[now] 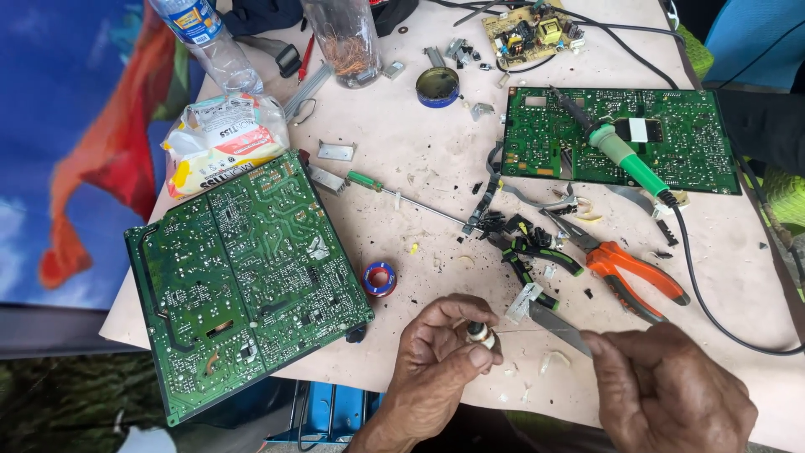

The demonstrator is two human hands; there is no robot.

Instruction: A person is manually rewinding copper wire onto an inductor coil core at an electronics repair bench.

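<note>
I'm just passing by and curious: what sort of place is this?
Most likely a small electronics repair bench, perhaps outdoors. Green circuit boards lie on a worn, littered table, with a soldering iron resting on one and orange-handled pliers nearby. The left hand pinches a small part.

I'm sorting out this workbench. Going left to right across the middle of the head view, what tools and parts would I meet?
Large green circuit board → small solder reel → black-and-green pliers → orange-handled pliers.
</note>
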